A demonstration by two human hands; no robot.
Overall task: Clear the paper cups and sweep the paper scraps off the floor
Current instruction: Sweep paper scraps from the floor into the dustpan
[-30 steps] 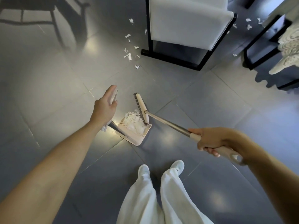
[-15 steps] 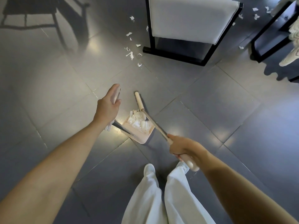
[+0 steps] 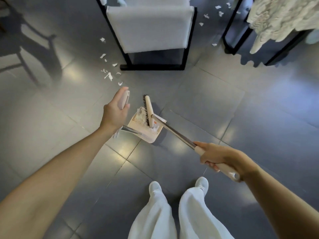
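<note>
The left hand [image 3: 116,112] holds the top of the dustpan [image 3: 144,130] handle, with fingers loosely curled. The right hand [image 3: 220,156] is closed tight around the broom [image 3: 148,111] stick. The broom head sits in the dustpan on a pile of paper scraps. More paper scraps [image 3: 108,76] lie on the floor [image 3: 215,104] near the chair [image 3: 150,28]. I see no cups. The sweeping looks about half done.

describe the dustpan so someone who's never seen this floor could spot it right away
Start at the white padded chair with the black frame at the top of the view, then come down the grey tiled floor towards the person's white shoes. The dustpan sits there, between the left hand and right hand. It is the only pale pink ribbed tray, holding white paper scraps under the broom.
</note>
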